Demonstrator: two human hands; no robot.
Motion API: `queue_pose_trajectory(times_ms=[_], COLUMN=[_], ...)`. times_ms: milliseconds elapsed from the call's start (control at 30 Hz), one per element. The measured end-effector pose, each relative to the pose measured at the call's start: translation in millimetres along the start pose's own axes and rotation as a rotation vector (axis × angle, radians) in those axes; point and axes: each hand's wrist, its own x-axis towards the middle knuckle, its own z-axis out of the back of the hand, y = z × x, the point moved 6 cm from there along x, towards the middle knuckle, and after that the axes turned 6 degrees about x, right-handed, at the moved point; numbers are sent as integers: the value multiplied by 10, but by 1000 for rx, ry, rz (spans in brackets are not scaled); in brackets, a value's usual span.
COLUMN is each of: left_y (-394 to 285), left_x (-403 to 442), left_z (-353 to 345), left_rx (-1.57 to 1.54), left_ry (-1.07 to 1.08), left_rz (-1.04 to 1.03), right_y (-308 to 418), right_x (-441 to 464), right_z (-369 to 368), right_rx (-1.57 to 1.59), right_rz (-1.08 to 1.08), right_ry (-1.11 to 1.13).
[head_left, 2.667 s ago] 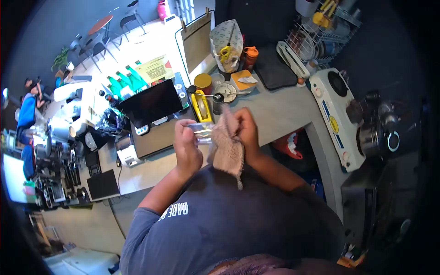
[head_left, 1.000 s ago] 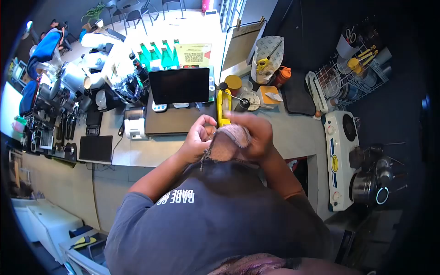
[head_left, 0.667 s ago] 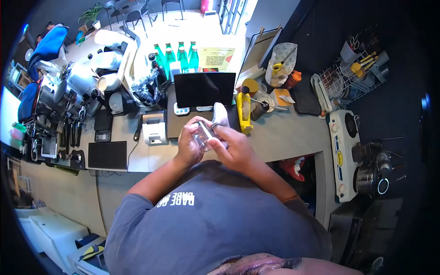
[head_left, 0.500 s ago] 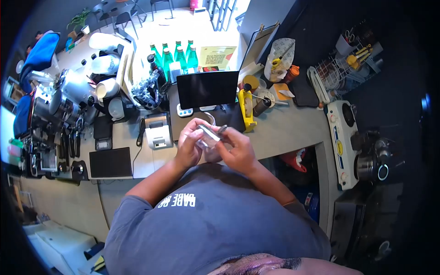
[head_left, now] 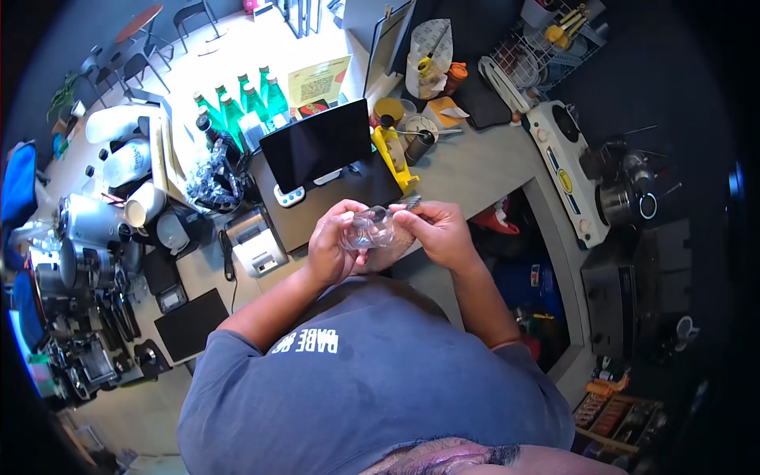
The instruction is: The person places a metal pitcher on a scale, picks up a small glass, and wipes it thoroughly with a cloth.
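In front of my chest, a small clear see-through container (head_left: 369, 228) lies tilted on its side between my hands. The fingers and thumb of my left hand (head_left: 328, 244) wrap round its left side. At its right end my right hand (head_left: 440, 235) has thumb and fingers pinched together. A small dark, striped piece (head_left: 412, 203) shows at those right fingertips; its kind is too small to tell. Just beyond the hands stands a black tablet screen (head_left: 318, 150) on the counter.
A white receipt printer (head_left: 257, 249) is left of the hands, with a yellow tape dispenser (head_left: 393, 158) ahead to the right. Green bottles (head_left: 252, 103) stand behind the screen. A white gas stove (head_left: 566, 174) sits at the right, and coffee equipment (head_left: 95, 222) fills the left.
The view has turned, so the counter appears rotated and shifted left. My right hand has moved right, away from my left, and the clear container now shows more fully between them.
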Motion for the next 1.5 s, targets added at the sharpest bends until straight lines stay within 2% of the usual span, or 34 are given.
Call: queue_pose_trajectory(times_ms=[133, 233, 300, 367, 433, 467, 500, 533, 567, 633, 667, 700, 767, 800, 833, 900, 933, 967, 1000, 1067, 1100, 1133, 1167, 1200, 1233, 1300, 1333, 1400, 1433, 1467, 1500], left_y=[91, 130, 68, -137, -1, -28, -60, -122, -116, -43, -120, -197, -651, -773, -797, -802, -725, -601, -374, -137, -6, 90, -25, -145, -245, -248, -309, 126, 244, 362, 480], left_x=[26, 33, -8, 3, -144, -142, -163, -207, -195, -256, -295, -336, -567, -648, -671, -622, -577, -529, -477, -410, -401, -452, -499, -523, -579, -553, -547, -342, -300, -261, -223], left_z=[147, 158, 63, -157, -207, -198, -188, -209, -158, 94, 87, 82, -280, -373, -421, -417, -320, -210, -137, -84, -81, -231, -332, -395, -489, -401, -526, -166, -25, 116, 256], left_rx=[56, 108, 78, 624, -145, 248, 750, 1101, 1359, 642, 587, 534, 1024, 1166, 1268, 1181, 1005, 829, 532, 341, 246, 197, 659, 888, 1115, 1232, 1026, 290, 249, 208, 167], left_ry=[12, 53, 100, 115, 10, 174, 268, 279, 312, 143, 78, 15, -89, 66, 121, 50, 32, 16, -11, -55, -75, -50, 104, 89, 71, -39, -7, -90, -85, -82, -81], left_rz=[13, 66, 105, -246, 217, 61, -173, -424, -412, -131, -175, -221, -670, -1171, -1188, -1094, -971, -849, -593, -290, -138, -108, -417, -650, -884, -651, -695, -169, -126, -83, -39], right_y=[383, 828, 940, 1214, 1152, 1102, 1048, 969, 894, 773, 712, 513, 122, 95, 182, 315, 471, 516, 556, 603, 524, 397, 289, 210, 118, -56, 58, 276, 360, 370, 356], right_x=[-81, -161, -219, -380, -388, -400, -369, -347, -328, -400, -455, -454, -526, -537, -547, -662, -709, -727, -742, -752, -721, -692, -674, -644, -620, -573, -604, -683, -727, -722, -720], right_z=[19, -218, -433, -710, -728, -747, -739, -747, -758, -823, -836, -809, -742, -745, -717, -700, -695, -679, -661, -658, -658, -651, -631, -603, -561, -489, -534, -589, -606, -557, -511], right_rx=[-35, -79, 17, 13, -351, -530, -756, -823, -891, -696, -601, -509, -318, -334, -447, -666, -763, -757, -751, -724, -673, -622, -571, -424, -454, -510, -561, -692, -754, -681, -451], right_rz=[244, 393, 308, 222, 510, 651, 685, 689, 694, 668, 654, 434, -12, -107, 71, 421, 579, 613, 648, 682, 609, 534, 459, 356, 298, 185, 363, 646, 789, 843, 753], right_ry=[-216, -177, 125, 505, 325, 230, 115, 89, 63, 69, 68, 108, 178, 257, 188, 50, -6, -6, -6, -21, -18, -16, -14, 22, 10, -15, -60, -64, -62, 12, -27])
